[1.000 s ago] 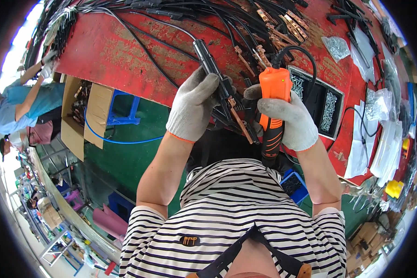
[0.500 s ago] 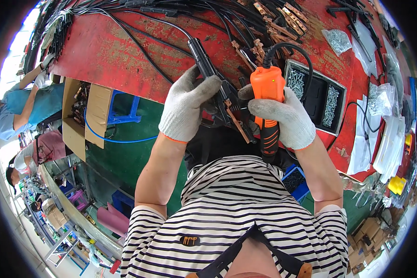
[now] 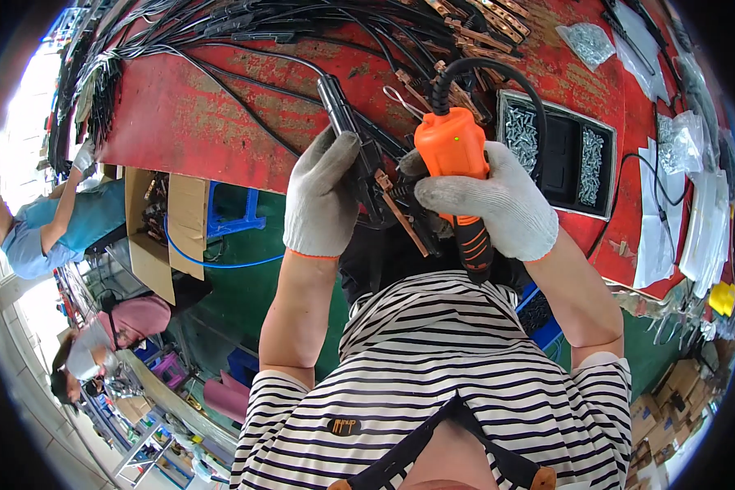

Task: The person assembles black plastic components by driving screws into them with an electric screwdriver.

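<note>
My left hand (image 3: 322,196), in a white knit glove, is closed around a black handle (image 3: 336,102), which looks like a welding electrode holder. A cable leaves its far end; a copper strip (image 3: 402,216) and a dark spring show at its near end. My right hand (image 3: 506,204), gloved alike, grips a corded orange-and-black electric screwdriver (image 3: 452,143) close beside the copper part. Its cord loops up and right, and its black end points toward my body. The screwdriver's bit cannot be made out, and my right fingertips are partly hidden behind it.
A black tray (image 3: 557,196) of screws lies right of my hands on the worn red table (image 3: 212,106). Black cables (image 3: 245,122) and copper parts (image 3: 498,20) cover the far side. A cardboard box (image 3: 189,220) and a blue stool (image 3: 235,220) stand left; co-workers are beyond.
Both hands have shifted slightly left over the table with the holder and the screwdriver, leaving a wider gap to the screw tray. The view has turned a little. Both grips stay the same.
</note>
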The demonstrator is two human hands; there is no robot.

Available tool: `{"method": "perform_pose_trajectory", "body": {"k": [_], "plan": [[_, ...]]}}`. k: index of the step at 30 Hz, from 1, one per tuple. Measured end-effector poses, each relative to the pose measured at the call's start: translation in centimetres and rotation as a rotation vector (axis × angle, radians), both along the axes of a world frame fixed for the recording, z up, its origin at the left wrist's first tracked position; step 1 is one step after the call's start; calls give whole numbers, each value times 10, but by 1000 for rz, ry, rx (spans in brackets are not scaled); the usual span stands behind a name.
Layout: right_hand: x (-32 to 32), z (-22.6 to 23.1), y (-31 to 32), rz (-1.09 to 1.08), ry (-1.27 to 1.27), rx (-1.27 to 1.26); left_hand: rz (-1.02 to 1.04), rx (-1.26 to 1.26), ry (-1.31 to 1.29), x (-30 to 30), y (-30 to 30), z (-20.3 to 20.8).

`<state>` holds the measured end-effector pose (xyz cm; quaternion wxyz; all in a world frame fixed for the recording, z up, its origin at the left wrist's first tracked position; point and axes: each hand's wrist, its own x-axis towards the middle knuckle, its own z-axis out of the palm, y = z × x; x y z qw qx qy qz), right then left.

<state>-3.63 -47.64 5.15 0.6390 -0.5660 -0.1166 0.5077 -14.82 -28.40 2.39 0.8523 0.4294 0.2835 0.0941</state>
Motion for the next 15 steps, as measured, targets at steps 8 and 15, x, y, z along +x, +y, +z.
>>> {"method": "perform_pose_trajectory", "body": {"k": [8,15], "plan": [[0,4,1,-124,227,40,-6,111,-31,4,-13,5],[4,9,-1,-130,212,-11,11,123,-3,4,-22,10]]}}
